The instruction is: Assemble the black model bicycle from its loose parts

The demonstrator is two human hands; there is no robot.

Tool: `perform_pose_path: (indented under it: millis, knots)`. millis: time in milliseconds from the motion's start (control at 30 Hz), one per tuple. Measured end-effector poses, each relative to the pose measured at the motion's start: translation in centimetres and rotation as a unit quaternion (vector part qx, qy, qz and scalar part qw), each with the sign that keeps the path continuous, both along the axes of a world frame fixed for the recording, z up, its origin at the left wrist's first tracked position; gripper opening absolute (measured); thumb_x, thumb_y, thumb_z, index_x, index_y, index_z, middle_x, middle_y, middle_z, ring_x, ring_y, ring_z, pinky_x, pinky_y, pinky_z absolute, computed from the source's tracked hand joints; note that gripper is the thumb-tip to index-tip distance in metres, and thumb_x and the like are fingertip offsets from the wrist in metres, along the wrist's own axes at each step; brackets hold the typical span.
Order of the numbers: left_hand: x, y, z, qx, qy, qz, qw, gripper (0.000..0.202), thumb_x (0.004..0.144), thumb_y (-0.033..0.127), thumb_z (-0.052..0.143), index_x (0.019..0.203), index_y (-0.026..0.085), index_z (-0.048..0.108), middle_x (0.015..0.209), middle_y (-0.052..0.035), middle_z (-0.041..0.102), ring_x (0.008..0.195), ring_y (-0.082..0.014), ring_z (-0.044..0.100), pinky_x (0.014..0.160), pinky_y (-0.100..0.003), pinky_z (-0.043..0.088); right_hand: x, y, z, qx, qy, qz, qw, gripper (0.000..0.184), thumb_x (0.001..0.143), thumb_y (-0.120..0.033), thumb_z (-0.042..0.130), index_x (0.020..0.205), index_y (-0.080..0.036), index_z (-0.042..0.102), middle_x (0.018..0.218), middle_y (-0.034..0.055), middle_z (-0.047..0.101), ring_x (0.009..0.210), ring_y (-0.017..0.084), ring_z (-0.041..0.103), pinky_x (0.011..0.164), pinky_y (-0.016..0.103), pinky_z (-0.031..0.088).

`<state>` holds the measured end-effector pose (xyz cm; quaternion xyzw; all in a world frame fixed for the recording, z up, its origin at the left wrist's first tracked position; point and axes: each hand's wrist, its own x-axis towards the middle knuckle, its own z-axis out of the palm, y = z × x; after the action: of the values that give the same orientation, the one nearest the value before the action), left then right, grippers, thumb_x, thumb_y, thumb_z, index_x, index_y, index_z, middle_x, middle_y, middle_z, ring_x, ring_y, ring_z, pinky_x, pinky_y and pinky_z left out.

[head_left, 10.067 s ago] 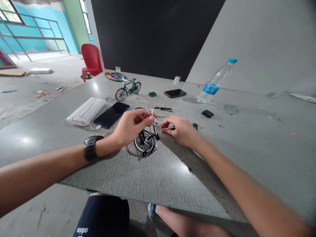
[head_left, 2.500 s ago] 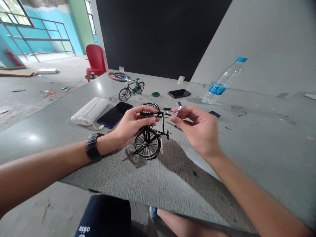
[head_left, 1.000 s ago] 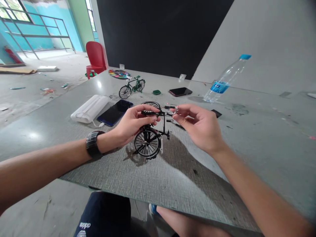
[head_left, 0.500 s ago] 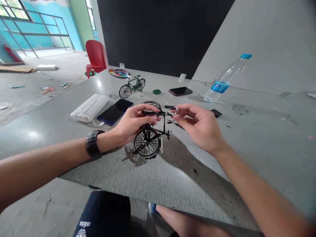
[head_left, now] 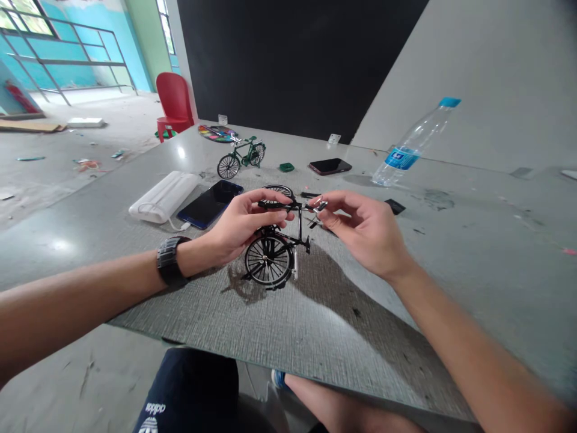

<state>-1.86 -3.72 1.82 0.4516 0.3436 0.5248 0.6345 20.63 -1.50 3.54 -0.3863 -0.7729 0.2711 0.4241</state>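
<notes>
A small black model bicycle (head_left: 270,258) is held on its side above the grey table, one wheel toward me and the other partly hidden behind my fingers. My left hand (head_left: 246,221) pinches its frame near the front fork between thumb and fingers. At the right end of the frame, my right hand (head_left: 363,225) grips the small silver handlebar (head_left: 320,206) between thumb and forefinger. Whether the handlebar is seated in the frame I cannot tell, as fingertips cover the joint. A thin black piece (head_left: 310,195) shows just beyond the right fingertips.
Behind stand a green model bicycle (head_left: 246,157) and a paint palette (head_left: 215,133). A white power bank (head_left: 163,197) is cabled to a dark blue phone (head_left: 210,204) at left. Another phone (head_left: 330,166), a small green tray (head_left: 286,167) and a water bottle (head_left: 412,147) lie farther back.
The handlebar has turned in my right fingers, its grips now angled differently. My left hand and the black bicycle's frame stay almost still.
</notes>
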Motion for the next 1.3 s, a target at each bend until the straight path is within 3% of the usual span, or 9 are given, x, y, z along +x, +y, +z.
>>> perform_pose_path:
  millis: [300, 733, 1000, 1133, 1300]
  knots:
    - [-0.04, 0.05, -0.10, -0.002, -0.002, -0.008, 1.000, 0.031, 0.073, 0.015, 0.084, 0.101, 0.016, 0.071, 0.086, -0.0068, 0.077, 0.075, -0.0160, 0.072, 0.060, -0.022, 0.057, -0.26, -0.53, 0.40, -0.028, 0.020, 0.004, 0.999, 0.023, 0.089, -0.041, 0.076, 0.105, -0.026, 0.080, 0.103, 0.0045, 0.080, 0.090, 0.021, 0.074, 0.080, 0.038, 0.064]
    - [0.01, 0.06, 0.06, -0.021, -0.011, -0.010, 1.000, 0.030, 0.075, 0.012, 0.082, 0.102, 0.014, 0.070, 0.086, -0.0078, 0.078, 0.070, -0.0134, 0.071, 0.058, -0.020, 0.057, 0.14, 0.22, -0.32, 0.005, 0.016, 0.039, 0.999, 0.017, 0.094, -0.038, 0.072, 0.107, -0.028, 0.078, 0.103, 0.0026, 0.077, 0.094, 0.019, 0.070, 0.085, 0.036, 0.062]
    - [-0.19, 0.22, -0.42, -0.022, -0.028, -0.037, 0.999, 0.031, 0.077, 0.010, 0.081, 0.106, 0.013, 0.070, 0.089, -0.0086, 0.079, 0.071, -0.0118, 0.071, 0.061, -0.019, 0.057, -0.12, 0.00, -0.08, -0.069, 0.015, 0.121, 0.990, 0.023, 0.101, -0.037, 0.061, 0.120, -0.031, 0.072, 0.137, 0.0036, 0.066, 0.114, 0.021, 0.066, 0.094, 0.040, 0.062]
    - [-0.25, 0.26, -0.59, -0.024, -0.028, -0.043, 0.998, 0.031, 0.078, 0.010, 0.081, 0.106, 0.014, 0.070, 0.090, -0.0082, 0.079, 0.072, -0.0125, 0.072, 0.060, -0.018, 0.055, -0.01, -0.04, 0.02, -0.092, 0.026, 0.135, 0.986, 0.019, 0.101, -0.037, 0.062, 0.111, -0.030, 0.076, 0.134, 0.0035, 0.069, 0.110, 0.021, 0.069, 0.095, 0.041, 0.062]
    - [-0.33, 0.29, -0.88, -0.009, -0.032, -0.065, 0.997, 0.032, 0.079, 0.012, 0.082, 0.108, 0.015, 0.070, 0.092, -0.0077, 0.079, 0.074, -0.0121, 0.072, 0.064, -0.020, 0.057, 0.07, -0.22, 0.46, -0.091, 0.030, 0.103, 0.990, 0.015, 0.096, -0.034, 0.069, 0.106, -0.029, 0.079, 0.114, 0.0030, 0.076, 0.095, 0.018, 0.072, 0.091, 0.039, 0.061]
